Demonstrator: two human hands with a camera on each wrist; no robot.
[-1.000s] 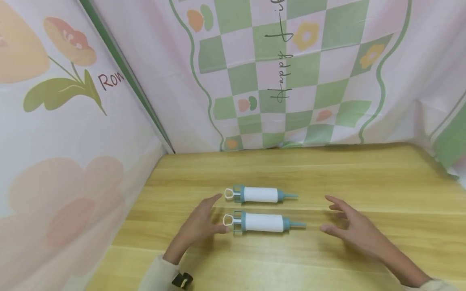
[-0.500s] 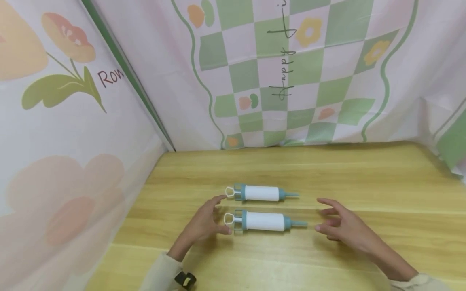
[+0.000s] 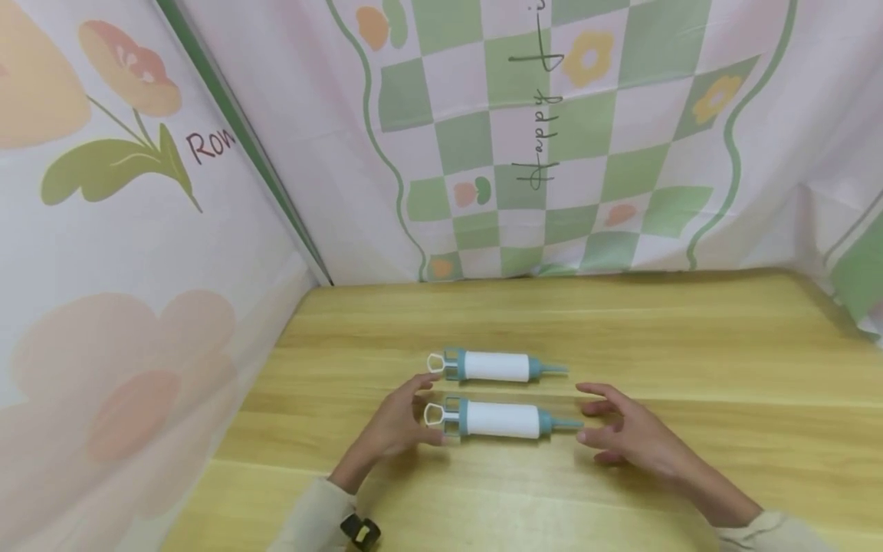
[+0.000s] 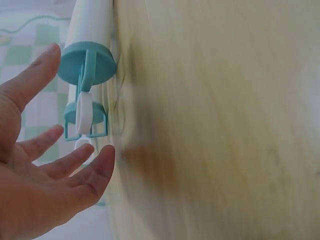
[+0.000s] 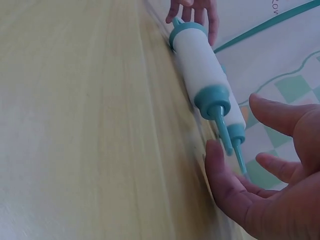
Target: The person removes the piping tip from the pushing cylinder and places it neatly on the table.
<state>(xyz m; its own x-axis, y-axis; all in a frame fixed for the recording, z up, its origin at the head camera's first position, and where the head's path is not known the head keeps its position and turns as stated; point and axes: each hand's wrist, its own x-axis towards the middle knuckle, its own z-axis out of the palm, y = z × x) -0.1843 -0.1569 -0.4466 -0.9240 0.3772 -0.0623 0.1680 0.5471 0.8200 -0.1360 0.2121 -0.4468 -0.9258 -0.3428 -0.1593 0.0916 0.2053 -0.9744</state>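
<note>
Two large syringes lie side by side on the wooden table, each with a white barrel, teal ends, a white ring handle to the left and a thin teal nozzle to the right. The far syringe (image 3: 497,366) and near syringe (image 3: 502,420) are roughly parallel. At the ring ends is my left hand (image 3: 400,420), its fingers loosely spread around the near syringe's handle without gripping it. My right hand (image 3: 638,437) is beside the nozzle tips, thumb and fingers apart, thumb by the near nozzle. In the right wrist view the near syringe (image 5: 200,65) partly covers the far syringe (image 5: 235,112).
The wooden table (image 3: 552,314) reaches back to a hanging cloth (image 3: 510,153) with a green checked pattern. A flowered cloth (image 3: 138,253) stands along the left side. A black band (image 3: 360,530) is on the left sleeve.
My right hand has moved left, closer to the near syringe's nozzle. My left hand has shifted slightly right toward the ring handles. The syringes stay on the table.
</note>
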